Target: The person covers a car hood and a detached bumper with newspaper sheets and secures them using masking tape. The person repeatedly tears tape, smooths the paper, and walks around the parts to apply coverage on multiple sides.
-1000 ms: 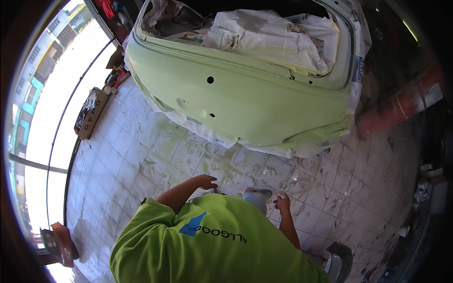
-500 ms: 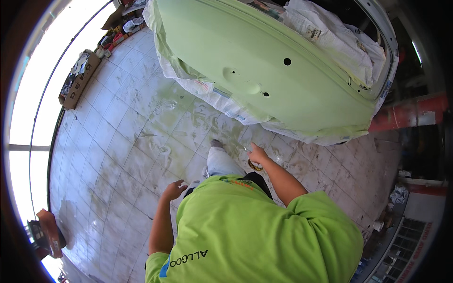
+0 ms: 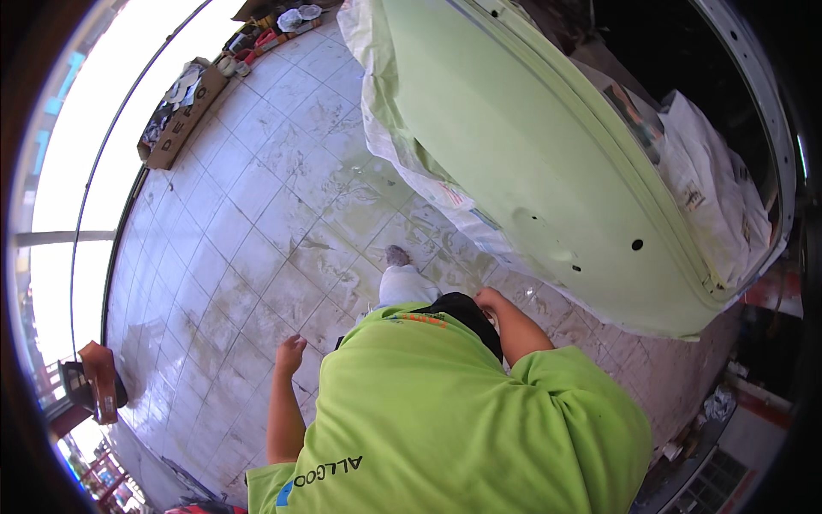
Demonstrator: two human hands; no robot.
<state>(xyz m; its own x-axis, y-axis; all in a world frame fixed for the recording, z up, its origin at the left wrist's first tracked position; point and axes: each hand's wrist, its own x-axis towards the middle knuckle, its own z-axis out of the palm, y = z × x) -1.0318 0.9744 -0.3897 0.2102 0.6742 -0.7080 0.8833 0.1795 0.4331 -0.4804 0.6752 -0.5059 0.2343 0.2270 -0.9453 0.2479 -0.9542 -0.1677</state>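
Note:
My right hand [image 3: 491, 300] is closed beside my hip, next to a dark cloth [image 3: 467, 315] at my waist. A small edge of a ring-shaped roll of tape [image 3: 492, 318] shows under it, mostly hidden by the hand and arm. My left hand [image 3: 291, 349] hangs over the floor at my left side, its fingers loosely curled, with nothing seen in it. Ahead to the right stands a large pale green vehicle body panel [image 3: 531, 171] with a few dark holes. White and printed masking sheet [image 3: 428, 184] skirts its lower edge, apart from both hands.
Dusty, stained tiles [image 3: 248, 223] make up the floor. A cardboard box of scraps [image 3: 184, 116] stands along the far left wall, with assorted items [image 3: 265, 38] beyond it. A brown-and-black object [image 3: 98, 381] is at left. More masking sheet [image 3: 706, 188] covers the panel's opening.
The panel has shifted right and lower in view as I turn left. My right hand has drawn back from in front to my hip; my left hand's fingers have curled in.

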